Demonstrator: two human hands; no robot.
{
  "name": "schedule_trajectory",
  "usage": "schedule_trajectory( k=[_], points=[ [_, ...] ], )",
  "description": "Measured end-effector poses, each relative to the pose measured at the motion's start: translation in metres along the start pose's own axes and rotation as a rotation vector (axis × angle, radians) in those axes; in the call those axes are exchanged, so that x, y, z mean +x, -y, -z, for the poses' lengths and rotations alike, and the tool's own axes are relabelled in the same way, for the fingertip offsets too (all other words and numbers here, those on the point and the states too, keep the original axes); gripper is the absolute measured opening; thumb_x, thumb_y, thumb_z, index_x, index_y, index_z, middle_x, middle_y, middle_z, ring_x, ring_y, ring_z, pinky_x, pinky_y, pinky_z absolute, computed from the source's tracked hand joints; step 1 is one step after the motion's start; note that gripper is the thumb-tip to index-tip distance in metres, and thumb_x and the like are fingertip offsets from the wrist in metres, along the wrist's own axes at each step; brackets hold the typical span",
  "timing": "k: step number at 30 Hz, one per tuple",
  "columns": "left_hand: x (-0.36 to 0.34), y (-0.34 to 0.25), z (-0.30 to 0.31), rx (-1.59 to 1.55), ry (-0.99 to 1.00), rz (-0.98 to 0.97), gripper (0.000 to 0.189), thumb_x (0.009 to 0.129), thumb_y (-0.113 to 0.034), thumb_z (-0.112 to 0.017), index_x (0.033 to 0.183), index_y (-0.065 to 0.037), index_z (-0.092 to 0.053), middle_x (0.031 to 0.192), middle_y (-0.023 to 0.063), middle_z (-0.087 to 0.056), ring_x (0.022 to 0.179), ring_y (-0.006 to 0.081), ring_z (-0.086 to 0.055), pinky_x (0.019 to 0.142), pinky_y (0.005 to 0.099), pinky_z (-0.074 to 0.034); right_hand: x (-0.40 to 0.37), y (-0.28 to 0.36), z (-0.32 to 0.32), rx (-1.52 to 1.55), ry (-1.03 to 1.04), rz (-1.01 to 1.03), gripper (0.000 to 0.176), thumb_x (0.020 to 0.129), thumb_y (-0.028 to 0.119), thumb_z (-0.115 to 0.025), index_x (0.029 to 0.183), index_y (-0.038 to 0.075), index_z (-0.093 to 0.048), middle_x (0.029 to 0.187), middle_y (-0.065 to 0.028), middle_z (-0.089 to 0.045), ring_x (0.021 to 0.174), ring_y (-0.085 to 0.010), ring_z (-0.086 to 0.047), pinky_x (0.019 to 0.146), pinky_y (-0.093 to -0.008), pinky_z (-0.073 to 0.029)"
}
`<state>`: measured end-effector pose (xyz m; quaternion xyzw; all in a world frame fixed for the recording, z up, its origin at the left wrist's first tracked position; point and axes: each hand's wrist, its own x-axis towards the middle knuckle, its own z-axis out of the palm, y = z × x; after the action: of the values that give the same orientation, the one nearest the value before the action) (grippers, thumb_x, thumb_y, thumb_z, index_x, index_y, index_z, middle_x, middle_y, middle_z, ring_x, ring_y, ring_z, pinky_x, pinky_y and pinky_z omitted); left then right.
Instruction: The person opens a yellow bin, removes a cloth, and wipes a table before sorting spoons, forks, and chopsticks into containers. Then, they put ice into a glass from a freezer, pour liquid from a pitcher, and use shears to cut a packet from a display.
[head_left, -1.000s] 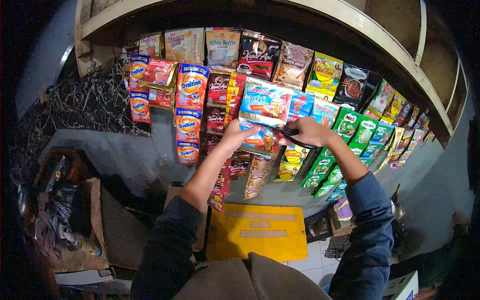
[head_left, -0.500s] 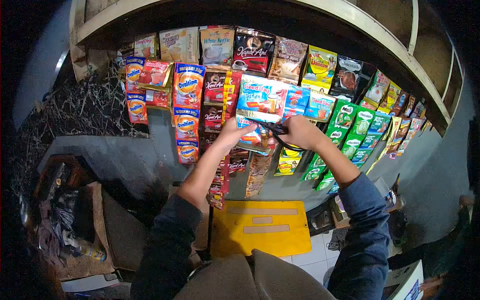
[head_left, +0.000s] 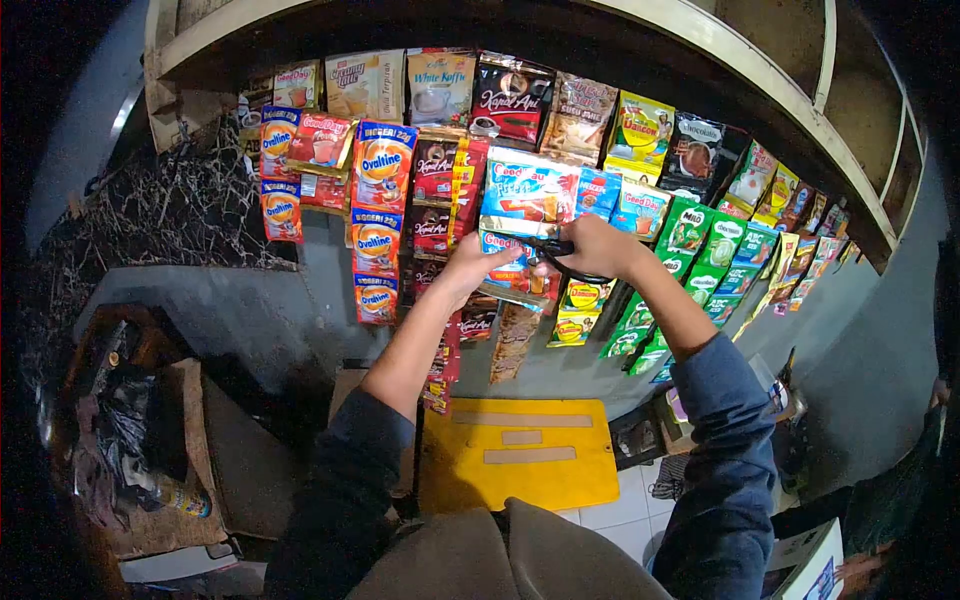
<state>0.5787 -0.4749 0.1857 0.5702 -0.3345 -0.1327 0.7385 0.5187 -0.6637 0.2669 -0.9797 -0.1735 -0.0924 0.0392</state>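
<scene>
A strip of blue and red Good Day coffee sachets hangs in front of me among other hanging sachets. My left hand grips the lower sachet of that strip by its left side, thumb across the front. From the right, my right hand is closed round the black handles of a pair of scissors. Their blades point left and lie across the seam between the upper and lower sachets. The blade tips are close to my left thumb.
Ovaltine sachets hang to the left and green Milo sachets to the right. A pale shelf edge curves overhead. Below stands a yellow board. Cardboard and bags lie at lower left.
My right hand has turned slightly and the scissor handles have come closer together. My left hand keeps its grip on the lower sachet. The whole view has shifted a little.
</scene>
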Motion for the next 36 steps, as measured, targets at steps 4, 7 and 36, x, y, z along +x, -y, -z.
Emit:
schedule_trajectory(
  k=[4, 7, 36],
  points=[
    [0.001, 0.001, -0.001, -0.004, 0.029, -0.040, 0.035, 0.079, -0.014, -0.065, 0.109, -0.003, -0.052, 0.101, 0.0042, -0.060, 0.090, 0.0117, -0.056, 0.080, 0.0269, -0.044, -0.005, 0.016, 0.005, 0.022, -0.002, -0.099, 0.067, 0.061, 0.063, -0.060, 0.067, -0.004, -0.062, 0.061, -0.0228, -0.057, 0.062, -0.0365, -0.058, 0.060, -0.0410, -0.046],
    [0.000, -0.003, 0.000, 0.024, 0.037, -0.040, 0.029, 0.081, -0.014, -0.062, 0.107, -0.003, -0.054, 0.098, 0.0038, -0.060, 0.087, 0.0112, -0.057, 0.077, 0.0257, -0.045, -0.006, 0.021, 0.008, 0.037, -0.011, -0.097, 0.064, 0.062, 0.059, -0.061, 0.067, -0.004, -0.062, 0.063, -0.0233, -0.058, 0.062, -0.0369, -0.058, 0.061, -0.0405, -0.047],
    [-0.053, -0.008, 0.005, 0.044, 0.435, -0.006, 0.042, 0.073, -0.008, -0.067, 0.111, -0.001, -0.051, 0.095, 0.0034, -0.059, 0.088, 0.0112, -0.055, 0.079, 0.0255, -0.044, -0.032, 0.055, 0.002, -0.229, -0.034, -0.033, 0.029, 0.067, 0.030, -0.063, 0.068, 0.001, -0.062, 0.062, -0.0208, -0.057, 0.063, -0.0358, -0.058, 0.058, -0.0423, -0.046]
  ],
)
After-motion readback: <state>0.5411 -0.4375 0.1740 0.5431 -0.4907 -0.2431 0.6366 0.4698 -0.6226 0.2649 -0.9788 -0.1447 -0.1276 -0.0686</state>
